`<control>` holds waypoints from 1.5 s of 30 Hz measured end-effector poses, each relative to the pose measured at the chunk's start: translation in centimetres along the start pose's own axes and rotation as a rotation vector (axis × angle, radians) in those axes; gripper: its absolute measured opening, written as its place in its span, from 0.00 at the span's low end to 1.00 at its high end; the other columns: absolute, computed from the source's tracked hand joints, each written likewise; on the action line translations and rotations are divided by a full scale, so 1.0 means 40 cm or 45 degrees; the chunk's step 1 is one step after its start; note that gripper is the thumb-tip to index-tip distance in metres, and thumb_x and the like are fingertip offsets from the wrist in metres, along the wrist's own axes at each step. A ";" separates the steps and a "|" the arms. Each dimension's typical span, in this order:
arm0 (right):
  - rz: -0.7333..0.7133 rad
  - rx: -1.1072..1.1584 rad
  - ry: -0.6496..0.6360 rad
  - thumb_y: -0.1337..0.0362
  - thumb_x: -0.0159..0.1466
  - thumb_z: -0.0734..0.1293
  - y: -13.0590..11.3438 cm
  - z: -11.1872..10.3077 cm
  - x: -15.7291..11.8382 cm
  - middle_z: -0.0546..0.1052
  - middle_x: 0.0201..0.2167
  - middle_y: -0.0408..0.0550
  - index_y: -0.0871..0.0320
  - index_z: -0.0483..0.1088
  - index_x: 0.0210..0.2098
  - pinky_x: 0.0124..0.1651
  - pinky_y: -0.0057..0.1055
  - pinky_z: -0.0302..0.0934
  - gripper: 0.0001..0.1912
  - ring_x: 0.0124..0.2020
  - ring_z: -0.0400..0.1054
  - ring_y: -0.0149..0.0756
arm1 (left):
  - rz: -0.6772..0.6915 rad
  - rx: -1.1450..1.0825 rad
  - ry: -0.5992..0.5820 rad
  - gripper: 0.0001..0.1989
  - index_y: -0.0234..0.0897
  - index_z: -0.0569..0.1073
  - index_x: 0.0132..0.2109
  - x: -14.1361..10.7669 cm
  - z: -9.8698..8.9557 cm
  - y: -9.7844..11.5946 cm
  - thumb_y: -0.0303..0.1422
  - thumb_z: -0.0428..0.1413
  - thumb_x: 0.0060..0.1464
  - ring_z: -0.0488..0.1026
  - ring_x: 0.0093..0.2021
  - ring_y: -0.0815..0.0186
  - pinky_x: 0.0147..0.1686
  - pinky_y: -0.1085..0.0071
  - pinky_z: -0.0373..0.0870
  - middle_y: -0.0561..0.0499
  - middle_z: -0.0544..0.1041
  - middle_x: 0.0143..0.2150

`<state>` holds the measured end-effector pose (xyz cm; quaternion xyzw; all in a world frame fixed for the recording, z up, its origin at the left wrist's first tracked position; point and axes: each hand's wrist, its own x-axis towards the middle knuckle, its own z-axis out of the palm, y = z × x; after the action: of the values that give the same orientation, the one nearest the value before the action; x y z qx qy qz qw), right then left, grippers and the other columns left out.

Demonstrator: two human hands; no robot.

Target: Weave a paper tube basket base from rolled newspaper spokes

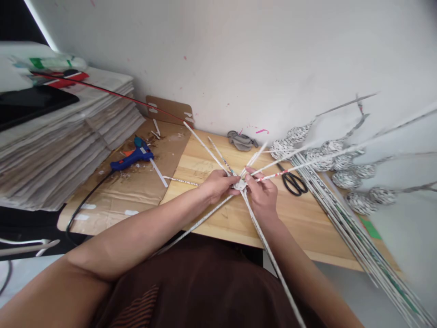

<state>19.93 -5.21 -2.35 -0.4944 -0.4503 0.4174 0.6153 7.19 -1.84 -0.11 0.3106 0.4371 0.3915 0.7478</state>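
Observation:
Between my two hands is a small woven paper base (240,185), from which several long rolled paper tubes spread outward like spokes. My left hand (220,186) grips the base from the left, thumb on top. From the right, my right hand (262,191) pinches the same piece, its thumb and fingers close to the centre. One rolled paper tube (273,259) runs down over my right forearm, and others reach up and to the right. The fingers partly hide the weave at the middle.
Left, a blue glue gun (133,156) lies on cardboard (143,191) beside a newspaper stack (102,123). Black scissors (294,182) and a grey cloth (241,140) rest beyond my hands. At right are a bundle of paper tubes (344,228) and several woven gourd shapes (321,157).

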 end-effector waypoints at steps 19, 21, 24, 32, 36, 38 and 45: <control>-0.419 -0.738 0.039 0.59 0.62 0.66 0.017 -0.005 -0.015 0.79 0.31 0.46 0.56 0.72 0.36 0.33 0.30 0.65 0.07 0.26 0.71 0.33 | 0.057 0.047 -0.048 0.02 0.26 0.77 0.29 0.001 -0.029 0.009 0.22 0.63 0.45 0.75 0.27 0.67 0.25 0.75 0.76 0.46 0.77 0.27; -0.478 -0.794 0.037 0.60 0.62 0.66 0.008 -0.002 -0.019 0.79 0.31 0.46 0.55 0.72 0.38 0.33 0.30 0.65 0.07 0.26 0.71 0.33 | 0.087 0.037 -0.023 0.02 0.27 0.77 0.29 -0.007 -0.034 0.013 0.22 0.63 0.44 0.75 0.27 0.67 0.24 0.74 0.76 0.47 0.77 0.28; -0.541 -0.876 0.029 0.60 0.63 0.66 -0.010 0.004 -0.025 0.78 0.29 0.45 0.55 0.72 0.38 0.33 0.29 0.65 0.07 0.26 0.71 0.32 | 0.141 0.011 0.002 0.03 0.29 0.77 0.31 -0.020 -0.040 0.025 0.22 0.62 0.44 0.75 0.27 0.67 0.23 0.74 0.76 0.48 0.77 0.28; -0.606 -0.999 0.016 0.59 0.63 0.66 -0.052 0.027 -0.030 0.77 0.27 0.45 0.57 0.74 0.34 0.31 0.29 0.62 0.08 0.24 0.68 0.32 | 0.191 0.090 -0.083 0.03 0.28 0.77 0.30 -0.035 -0.067 0.036 0.23 0.63 0.44 0.75 0.28 0.67 0.26 0.72 0.77 0.48 0.77 0.28; -0.553 -0.977 0.003 0.58 0.62 0.67 -0.076 0.041 -0.024 0.74 0.22 0.43 0.57 0.73 0.29 0.28 0.29 0.59 0.10 0.21 0.66 0.30 | 0.233 0.171 -0.058 0.01 0.29 0.77 0.30 -0.047 -0.069 0.042 0.23 0.61 0.46 0.75 0.28 0.67 0.26 0.73 0.77 0.49 0.77 0.28; -0.511 -0.924 0.005 0.57 0.61 0.68 -0.081 0.049 -0.021 0.74 0.21 0.42 0.57 0.73 0.28 0.28 0.28 0.59 0.10 0.21 0.66 0.30 | 0.270 0.221 -0.042 0.02 0.30 0.77 0.29 -0.055 -0.067 0.047 0.21 0.60 0.47 0.74 0.27 0.68 0.26 0.73 0.76 0.49 0.77 0.27; -0.364 -0.776 0.046 0.55 0.61 0.68 -0.071 0.070 -0.005 0.78 0.25 0.46 0.58 0.74 0.30 0.31 0.30 0.62 0.12 0.26 0.70 0.34 | 0.274 0.245 -0.082 0.02 0.30 0.76 0.29 -0.061 -0.077 0.049 0.21 0.59 0.48 0.75 0.27 0.67 0.27 0.73 0.77 0.50 0.76 0.26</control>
<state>17.37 -5.21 0.72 -0.5948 -0.6083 0.1643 0.4992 3.02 -2.57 1.17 0.4382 0.4127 0.4155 0.6819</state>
